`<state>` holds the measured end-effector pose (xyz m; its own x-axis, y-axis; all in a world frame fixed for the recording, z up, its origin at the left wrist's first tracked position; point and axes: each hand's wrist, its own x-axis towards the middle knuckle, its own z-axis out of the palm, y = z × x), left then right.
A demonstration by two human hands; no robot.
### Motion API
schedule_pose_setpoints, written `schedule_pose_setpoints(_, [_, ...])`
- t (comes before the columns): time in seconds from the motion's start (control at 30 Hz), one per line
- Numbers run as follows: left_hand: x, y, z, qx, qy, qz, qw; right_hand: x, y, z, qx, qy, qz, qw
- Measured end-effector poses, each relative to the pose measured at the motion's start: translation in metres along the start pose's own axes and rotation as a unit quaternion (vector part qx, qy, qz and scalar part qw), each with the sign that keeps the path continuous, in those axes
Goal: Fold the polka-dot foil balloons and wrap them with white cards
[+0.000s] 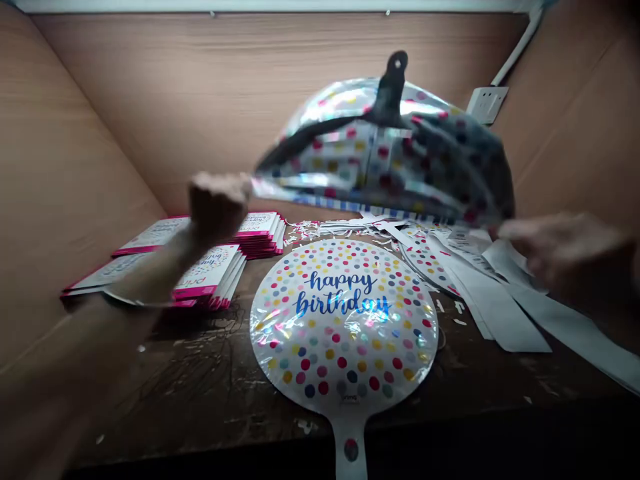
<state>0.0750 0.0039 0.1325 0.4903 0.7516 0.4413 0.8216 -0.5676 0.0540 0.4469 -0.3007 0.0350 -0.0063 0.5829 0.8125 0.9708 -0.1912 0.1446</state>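
Note:
A dotted foil balloon (pixel 385 160) is raised above the table, bent over, with its tab pointing up. My left hand (pixel 220 197) is closed on its left edge. At the balloon's lower right edge, my right hand (pixel 565 247) is closed too, blurred by motion, its fingertips hard to make out. Below lies a second, flat foil balloon (pixel 345 347), printed "happy birthday" with coloured dots, its tail reaching past the table's front edge.
Stacks of printed cards with pink edges (pixel 210 273) stand at the left, partly behind my left arm. White paper strips (pixel 495 307) and more dotted foil (pixel 425 257) lie at the right. Paper scraps litter the dark table (pixel 210 393). Wooden panels enclose it; a socket (pixel 487 105) is on the wall.

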Motion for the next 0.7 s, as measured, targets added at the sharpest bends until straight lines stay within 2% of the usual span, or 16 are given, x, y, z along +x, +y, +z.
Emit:
schedule_pose_setpoints(0.07, [-0.038, -0.002, 0.051, 0.052, -0.033, 0.069, 0.996, -0.044, -0.026, -0.005, -0.01, -0.028, -0.07, 0.997])
schedule_pose_setpoints(0.17, [-0.083, -0.008, 0.119, 0.076, -0.088, 0.121, 0.986, -0.098, -0.064, -0.008, 0.013, -0.072, -0.151, 0.986])
schedule_pose_setpoints(0.23, [-0.098, -0.013, 0.145, 0.087, -0.114, 0.139, 0.98, -0.123, -0.081, -0.009, 0.059, -0.087, -0.144, 0.984])
schedule_pose_setpoints(0.27, [-0.101, -0.014, 0.151, 0.091, -0.125, 0.143, 0.978, -0.131, -0.087, -0.009, 0.086, -0.087, -0.129, 0.984])
schedule_pose_setpoints(0.3, [-0.102, -0.014, 0.152, 0.096, -0.132, 0.145, 0.976, -0.136, -0.092, -0.011, 0.113, -0.084, -0.112, 0.984])
schedule_pose_setpoints(0.37, [-0.103, -0.007, 0.144, 0.112, -0.135, 0.131, 0.976, -0.141, -0.098, -0.014, 0.165, -0.072, -0.081, 0.98])
schedule_pose_setpoints(0.47, [-0.122, 0.029, 0.117, 0.086, -0.146, 0.133, 0.977, -0.142, -0.104, -0.022, 0.213, -0.067, -0.059, 0.973])
schedule_pose_setpoints(0.53, [-0.151, 0.065, 0.101, -0.014, -0.178, 0.224, 0.958, -0.141, -0.106, -0.029, 0.232, -0.063, -0.063, 0.969])
schedule_pose_setpoints(0.6, [-0.187, 0.099, 0.092, -0.129, -0.197, 0.313, 0.92, -0.138, -0.105, -0.036, 0.251, -0.061, -0.092, 0.962])
schedule_pose_setpoints(0.63, [-0.205, 0.112, 0.091, -0.176, -0.214, 0.323, 0.905, -0.133, -0.104, -0.039, 0.261, -0.063, -0.114, 0.956])
schedule_pose_setpoints(0.7, [-0.232, 0.129, 0.091, -0.262, -0.236, 0.294, 0.888, -0.113, -0.102, -0.043, 0.281, -0.071, -0.138, 0.947])
